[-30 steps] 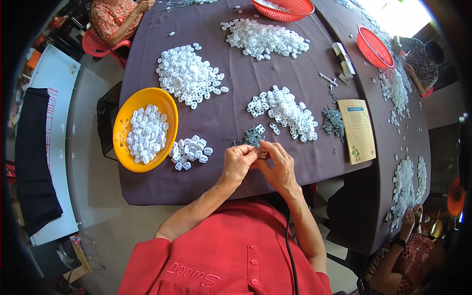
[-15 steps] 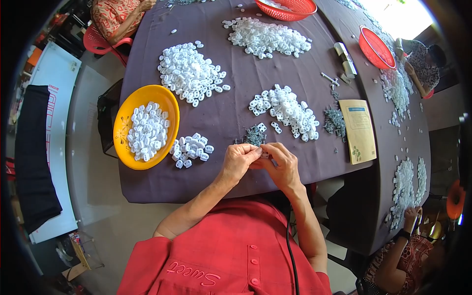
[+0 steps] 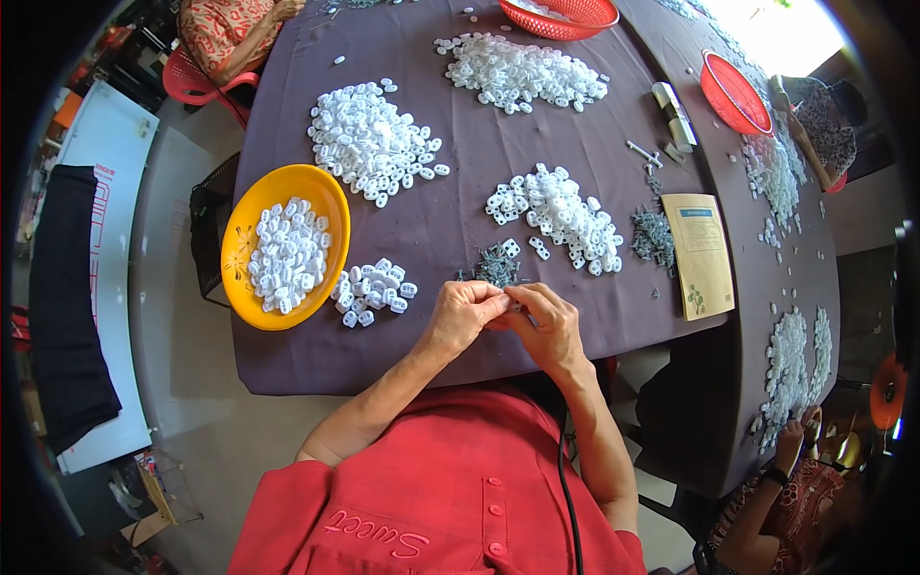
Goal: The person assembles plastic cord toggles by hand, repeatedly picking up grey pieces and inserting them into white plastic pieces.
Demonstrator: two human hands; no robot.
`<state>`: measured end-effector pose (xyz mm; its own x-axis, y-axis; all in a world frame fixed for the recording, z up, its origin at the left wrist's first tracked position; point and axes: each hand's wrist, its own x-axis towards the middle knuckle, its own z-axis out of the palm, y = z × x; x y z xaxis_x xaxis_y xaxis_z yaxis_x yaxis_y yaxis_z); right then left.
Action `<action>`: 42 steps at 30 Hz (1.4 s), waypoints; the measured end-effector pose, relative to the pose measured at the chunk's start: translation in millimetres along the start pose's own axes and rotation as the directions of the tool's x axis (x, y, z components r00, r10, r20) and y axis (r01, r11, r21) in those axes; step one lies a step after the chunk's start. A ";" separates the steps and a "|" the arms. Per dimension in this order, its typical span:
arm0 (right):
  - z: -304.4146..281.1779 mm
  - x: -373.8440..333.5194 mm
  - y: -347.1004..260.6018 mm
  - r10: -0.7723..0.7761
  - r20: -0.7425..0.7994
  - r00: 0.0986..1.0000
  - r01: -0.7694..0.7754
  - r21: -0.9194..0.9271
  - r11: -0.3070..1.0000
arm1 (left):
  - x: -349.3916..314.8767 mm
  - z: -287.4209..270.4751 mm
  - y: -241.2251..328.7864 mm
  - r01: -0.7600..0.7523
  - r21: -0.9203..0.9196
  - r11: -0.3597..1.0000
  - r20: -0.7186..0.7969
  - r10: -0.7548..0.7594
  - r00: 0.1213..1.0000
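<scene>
My left hand and my right hand meet at the near edge of the cloth-covered table, fingertips pinched together. A bit of a small white plastic piece shows between the fingers; most of it is hidden. Just beyond the fingertips lies a heap of small grey screw-like pieces. Past it, to the right, spreads a pile of white two-holed plastic pieces. Left of my hands sits a small cluster of white pieces, beside a yellow bowl with more white pieces inside.
Two larger white piles lie farther back. A brown booklet rests at the right, next to another grey heap. Red baskets stand far off. Other people sit around the tables.
My hands stay in nearly the same place, with only a slight shift of the right fingers. At the lower right, another person's hands have moved at a white pile.
</scene>
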<state>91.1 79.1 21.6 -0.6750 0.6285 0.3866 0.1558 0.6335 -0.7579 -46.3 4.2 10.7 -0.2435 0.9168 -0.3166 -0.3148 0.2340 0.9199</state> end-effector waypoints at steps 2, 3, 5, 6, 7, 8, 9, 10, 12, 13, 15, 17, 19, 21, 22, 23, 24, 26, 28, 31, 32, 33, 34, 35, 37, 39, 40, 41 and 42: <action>-0.1 -0.3 0.5 -0.017 -0.006 1.000 0.017 0.005 1.000 | -1.9 1.6 4.5 0.010 -0.046 0.999 -0.016 -0.010 1.000; 0.3 -0.8 1.8 -0.020 0.000 1.000 0.020 0.003 1.000 | -2.1 1.9 3.7 0.009 -0.045 0.999 -0.017 -0.010 1.000; 0.2 -1.1 2.7 -0.022 0.006 1.000 0.022 0.002 1.000 | -2.4 3.0 1.4 0.002 -0.093 0.996 -0.029 -0.004 1.000; -0.2 -1.0 2.9 -0.026 0.013 1.000 0.026 -0.004 1.000 | -2.6 3.3 1.5 0.003 -0.093 0.996 -0.028 -0.005 1.000; -0.6 -1.1 3.3 -0.029 0.020 0.999 0.029 -0.009 1.000 | -3.0 3.6 1.8 0.012 -0.103 0.995 -0.026 -0.015 1.000; -1.1 -1.2 3.7 -0.028 0.019 0.999 0.028 -0.010 1.000 | -3.3 3.8 1.9 0.021 -0.114 0.993 -0.025 -0.024 0.999; -1.8 -1.3 4.1 -0.033 0.033 0.999 0.034 -0.034 0.999 | -3.2 4.2 1.1 0.022 -0.114 0.993 -0.024 -0.025 0.999; -2.5 -1.7 4.4 -0.038 0.048 0.998 0.041 -0.058 0.997 | -3.0 4.5 -0.1 0.011 -0.122 0.993 -0.019 -0.013 1.000; -3.7 -2.9 5.5 -0.053 0.056 0.997 0.057 -0.064 0.996 | -3.3 4.7 -0.8 0.000 -0.129 0.992 -0.014 -0.002 1.000; -3.9 -3.3 5.9 -0.070 0.064 0.995 0.074 -0.069 0.995 | -3.8 4.5 -0.2 0.019 -0.119 0.993 -0.009 -0.020 1.000; -4.7 -2.9 3.1 -0.059 0.062 0.996 0.064 -0.075 0.995 | -4.7 4.0 -0.3 0.038 -0.109 0.993 -0.006 -0.039 0.999; -3.8 -2.7 3.1 -0.049 0.058 0.997 0.054 -0.080 0.995 | -5.8 3.5 -0.8 0.021 -0.144 0.989 -0.007 -0.022 1.000; -2.3 -1.0 7.0 -0.030 0.024 0.999 0.031 -0.047 0.998 | -4.9 5.3 3.5 0.012 -0.144 0.990 -0.021 -0.015 1.000; -0.5 -1.0 3.0 0.005 0.003 1.000 -0.005 0.001 1.000 | -4.1 5.8 4.9 0.002 -0.143 0.990 -0.036 -0.008 0.999; 0.4 -1.0 1.2 0.042 -0.015 0.999 -0.041 0.050 0.998 | -3.8 5.5 4.2 0.022 -0.152 0.988 -0.055 -0.031 0.998; 1.4 -1.0 1.3 0.040 -0.015 0.999 -0.040 0.051 0.998 | -3.5 5.1 4.0 0.042 -0.162 0.986 -0.074 -0.054 0.996; 2.6 -2.1 2.0 0.076 -0.003 0.997 -0.076 0.081 0.994 | -3.9 4.6 4.2 0.042 -0.162 0.986 -0.074 -0.055 0.996; 4.0 -4.5 2.7 0.112 0.010 0.994 -0.112 0.111 0.987 | -4.7 3.1 4.6 0.063 -0.159 0.985 -0.068 -0.075 0.995; 4.6 -5.9 3.7 0.160 0.018 0.987 -0.161 0.148 0.976 | -4.7 3.6 4.0 0.060 -0.175 0.983 -0.077 -0.074 0.994; 6.2 -5.6 6.6 0.145 0.022 0.989 -0.147 0.150 0.978 | -5.3 3.5 6.0 0.063 -0.182 0.981 -0.085 -0.079 0.993; 6.0 -5.5 6.2 0.146 0.022 0.989 -0.147 0.150 0.978 | -5.5 3.2 6.8 0.069 -0.175 0.982 -0.085 -0.085 0.993; 5.7 -5.3 5.1 0.162 0.028 0.986 -0.164 0.164 0.973 | -5.3 2.4 5.6 0.069 -0.176 0.982 -0.086 -0.085 0.993; 5.6 -5.2 4.7 0.178 0.035 0.983 -0.181 0.178 0.967 | -4.7 1.2 3.4 0.080 -0.196 0.977 -0.078 -0.096 0.992; 5.9 -5.1 4.8 0.178 0.037 0.983 -0.182 0.178 0.967 | -4.3 0.4 1.8 0.090 -0.215 0.972 -0.068 -0.107 0.992; 6.5 -5.3 5.2 0.167 0.027 0.986 -0.169 0.169 0.971 | -4.6 -0.5 0.4 0.096 -0.208 0.973 -0.064 -0.112 0.992; 6.0 -5.2 3.2 0.184 0.038 0.982 -0.188 0.173 0.967 | -4.7 -1.1 -0.1 0.102 -0.201 0.974 -0.059 -0.116 0.992; 5.7 -5.2 2.5 0.201 0.048 0.978 -0.206 0.177 0.962 | -4.6 -1.4 -0.1 0.101 -0.201 0.974 -0.058 -0.115 0.992; 5.9 -5.2 3.1 0.201 0.049 0.978 -0.207 0.177 0.962 | -4.5 -1.6 0.0 0.100 -0.201 0.974 -0.058 -0.114 0.992; 6.4 -5.3 4.6 0.192 0.043 0.980 -0.197 0.176 0.965 | -4.5 -1.6 0.1 0.100 -0.202 0.974 -0.058 -0.114 0.992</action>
<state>90.8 75.8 12.7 -0.6627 0.7186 0.2110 0.1559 0.4079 -0.8996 -46.7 -0.3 11.8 -0.2588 0.8639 -0.4321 -0.5163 0.2543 0.8178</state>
